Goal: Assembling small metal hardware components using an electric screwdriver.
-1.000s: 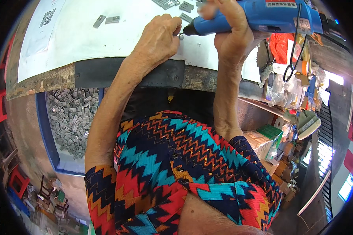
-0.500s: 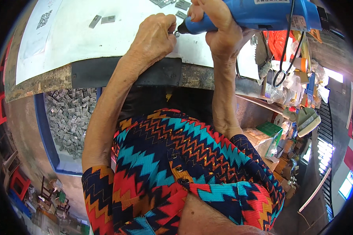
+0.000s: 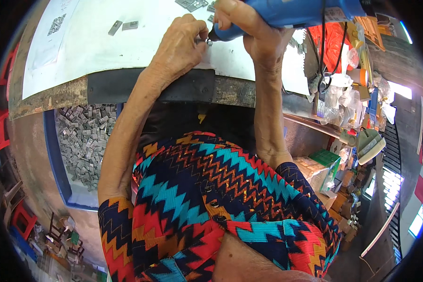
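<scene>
On the white-covered table (image 3: pixel 103 47), the left hand (image 3: pixel 181 44) has its fingers pinched on a small grey metal piece (image 3: pixel 206 42). The right hand (image 3: pixel 249 28), fingers wrapped round the blue corded power tool (image 3: pixel 291 11), should keep its tip square on that piece.

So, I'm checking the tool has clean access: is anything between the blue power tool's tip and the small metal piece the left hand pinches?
Nothing visible. The blue power tool in the right hand meets the small metal piece directly at the left hand fingertips.
</scene>
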### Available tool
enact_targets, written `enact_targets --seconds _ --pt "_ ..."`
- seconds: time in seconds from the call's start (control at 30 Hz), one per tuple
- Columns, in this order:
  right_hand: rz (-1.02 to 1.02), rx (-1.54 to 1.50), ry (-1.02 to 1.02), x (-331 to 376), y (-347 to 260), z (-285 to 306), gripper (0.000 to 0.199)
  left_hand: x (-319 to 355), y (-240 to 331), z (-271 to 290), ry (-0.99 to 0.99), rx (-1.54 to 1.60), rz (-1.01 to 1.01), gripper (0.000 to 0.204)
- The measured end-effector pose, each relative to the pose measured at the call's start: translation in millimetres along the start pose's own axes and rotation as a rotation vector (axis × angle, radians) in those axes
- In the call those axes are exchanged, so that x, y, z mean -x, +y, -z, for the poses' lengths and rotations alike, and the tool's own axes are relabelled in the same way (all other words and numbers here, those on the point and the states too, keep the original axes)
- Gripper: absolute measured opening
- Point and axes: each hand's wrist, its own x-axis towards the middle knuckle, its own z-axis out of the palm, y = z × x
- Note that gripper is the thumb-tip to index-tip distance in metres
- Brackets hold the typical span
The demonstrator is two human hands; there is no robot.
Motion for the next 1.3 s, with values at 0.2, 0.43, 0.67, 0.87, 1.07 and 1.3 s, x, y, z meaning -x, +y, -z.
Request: enact_targets --seconds 0.2,0.43,0.67,0.87,1.07,1.3 --pt "-0.323 -0.021 0.091 0 -33 -4 0.022 -1 2 1 -0.071 0.044 0.072 0.012" --pt "0.003 -0.055 -0.119 -1 -8 4 0.021 -2 1 1 -0.063 0.008 0.030 0.011" --pt "-0.262 0.046 0.025 5 -27 -1 0.024 2 3 1 -0.101 0.045 0.090 0.010" --pt "0.302 -0.018 -0.139 5 6 13 0.025 -2 7 -1 -0.093 0.042 0.041 0.010" --pt "-0.274 -0.026 0.127 9 -33 2 0.025 -1 1 -1 -0.079 0.029 0.020 0.010" --pt "-0.300 -0.044 0.126 5 -43 4 0.028 -2 1 -1 -0.086 0.014 0.032 0.011"
